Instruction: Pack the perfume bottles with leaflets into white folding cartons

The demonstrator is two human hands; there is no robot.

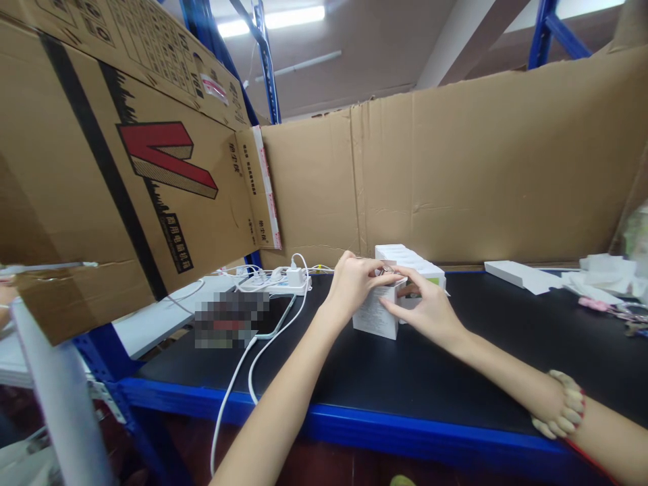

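A small white box with fine print stands upright on the black tabletop. My left hand is at its top left, fingers bent together over the upper edge. On the right side of the box, my right hand has its thumb against the face and its fingertips at the top, pinching there. The fingers cover the top of the box, and something small and clear shows between them. Right behind stands a row of white boxes.
A phone with a white cable lies at the left, near a white power strip. White flat packaging, crumpled paper and a pink item are at the right. Cardboard walls stand behind and left.
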